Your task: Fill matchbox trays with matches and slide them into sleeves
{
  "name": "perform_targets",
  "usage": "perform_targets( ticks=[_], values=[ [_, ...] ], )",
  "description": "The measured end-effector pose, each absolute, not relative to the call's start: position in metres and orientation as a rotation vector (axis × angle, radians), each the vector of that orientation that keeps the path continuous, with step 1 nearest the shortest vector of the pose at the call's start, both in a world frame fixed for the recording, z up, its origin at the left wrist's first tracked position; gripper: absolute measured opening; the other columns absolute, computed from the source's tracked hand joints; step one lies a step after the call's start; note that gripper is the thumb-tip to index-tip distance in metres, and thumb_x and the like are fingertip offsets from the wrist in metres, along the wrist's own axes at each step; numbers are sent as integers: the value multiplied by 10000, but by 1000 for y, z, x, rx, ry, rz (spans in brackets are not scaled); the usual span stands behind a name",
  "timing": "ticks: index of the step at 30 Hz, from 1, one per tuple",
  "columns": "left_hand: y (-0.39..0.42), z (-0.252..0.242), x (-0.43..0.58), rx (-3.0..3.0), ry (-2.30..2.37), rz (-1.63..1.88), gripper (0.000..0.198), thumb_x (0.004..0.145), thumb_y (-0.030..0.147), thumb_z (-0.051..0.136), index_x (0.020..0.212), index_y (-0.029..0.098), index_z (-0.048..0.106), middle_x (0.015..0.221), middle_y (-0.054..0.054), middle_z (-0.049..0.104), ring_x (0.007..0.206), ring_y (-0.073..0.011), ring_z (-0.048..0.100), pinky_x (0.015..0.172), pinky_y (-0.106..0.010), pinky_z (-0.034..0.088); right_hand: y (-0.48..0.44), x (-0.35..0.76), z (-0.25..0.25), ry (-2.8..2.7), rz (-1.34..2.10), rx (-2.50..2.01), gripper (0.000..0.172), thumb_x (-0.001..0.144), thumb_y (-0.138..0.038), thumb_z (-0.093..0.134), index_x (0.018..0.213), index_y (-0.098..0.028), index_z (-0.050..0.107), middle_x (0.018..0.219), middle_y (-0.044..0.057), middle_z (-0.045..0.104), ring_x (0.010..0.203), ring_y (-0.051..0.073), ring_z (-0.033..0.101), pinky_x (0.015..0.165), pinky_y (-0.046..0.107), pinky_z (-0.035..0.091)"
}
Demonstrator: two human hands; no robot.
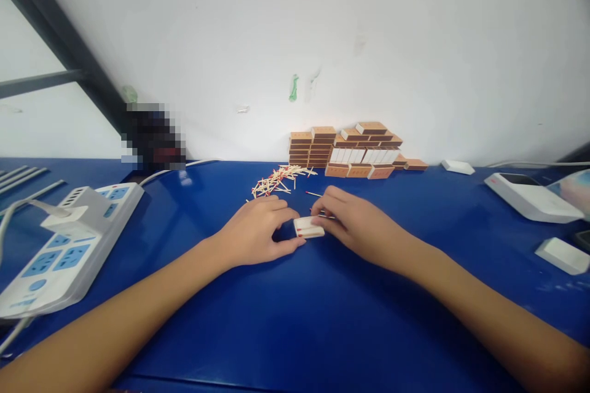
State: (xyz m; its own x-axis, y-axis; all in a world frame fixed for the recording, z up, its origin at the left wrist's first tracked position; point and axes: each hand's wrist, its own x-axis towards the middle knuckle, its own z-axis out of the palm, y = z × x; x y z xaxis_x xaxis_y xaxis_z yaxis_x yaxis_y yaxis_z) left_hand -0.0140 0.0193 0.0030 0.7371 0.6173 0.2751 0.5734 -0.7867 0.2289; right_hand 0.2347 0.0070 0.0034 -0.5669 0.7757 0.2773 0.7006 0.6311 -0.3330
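A small white matchbox tray [310, 228] sits on the blue table in front of me, with a few red-headed matches lying in it. My left hand [262, 230] grips its left end between thumb and forefinger. Over the tray's right end, my right hand [345, 215] has its fingers pinched together. What looks like a thin match [328, 217] shows between those fingers, partly hidden by them. Just beyond the right fingertips, a single match [314, 194] lies on the table. Behind my left hand spreads a loose pile of matches [276, 183].
Stacked matchboxes [364, 150] stand against the wall, some showing white ends. At left lies a power strip [104, 221] with a plugged-in charger and cables. White devices [534, 196] and a small white block [562, 256] rest on the right side of the blue table [295, 319].
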Motion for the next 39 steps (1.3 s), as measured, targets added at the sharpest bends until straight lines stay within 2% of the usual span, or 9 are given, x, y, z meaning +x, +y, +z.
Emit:
perform_targets(
  ticks=[6,11,16,26,30,33,39],
  values=[
    [19,7,-16,2793,945,463,299,946,416,675,1147,202,734,862,-19,672,805,-181,619,741,-326,461,23,259,-5,-2371,379,-1366,164,996,-380,624,1013,-218,647,993,54,617,818,188,598,718,323,473],
    [19,6,-17,2796,946,453,312,949,432,671,1161,210,729,864,-25,684,808,-186,623,724,-322,456,26,258,-6,-2391,446,-1411,162,1022,-288,536,911,-211,626,963,58,623,813,194,604,724,327,468],
    [17,5,-15,2815,936,472,309,952,434,665,1147,204,733,863,-28,687,795,-185,620,720,-322,457,18,251,2,-2327,339,-1345,148,1032,-260,518,928,-203,605,984,66,618,836,199,602,755,334,468],
    [19,4,-16,2828,957,447,328,957,455,653,1139,194,730,860,-30,686,809,-196,625,721,-331,463,-4,231,5,-2384,376,-1208,136,1031,-256,538,959,-210,643,951,34,634,783,160,584,688,288,431],
    [20,4,-15,2835,943,440,333,954,447,660,1170,201,724,871,-28,693,819,-197,633,749,-342,480,5,238,5,-2133,327,-1497,273,990,-407,595,810,-211,654,777,16,638,680,158,557,637,306,402],
    [19,6,-15,2843,928,435,335,957,448,651,1163,196,730,863,-34,695,821,-200,636,752,-343,488,8,236,4,-2038,515,-1733,303,905,-477,674,747,-218,662,692,4,645,620,159,551,565,309,378],
    [17,14,-17,2825,948,359,305,932,425,648,1108,198,751,848,-36,706,741,-181,630,675,-314,465,6,226,4,-2048,598,-1838,218,872,-411,685,776,-216,685,739,12,712,651,160,605,561,299,396]
  ],
)
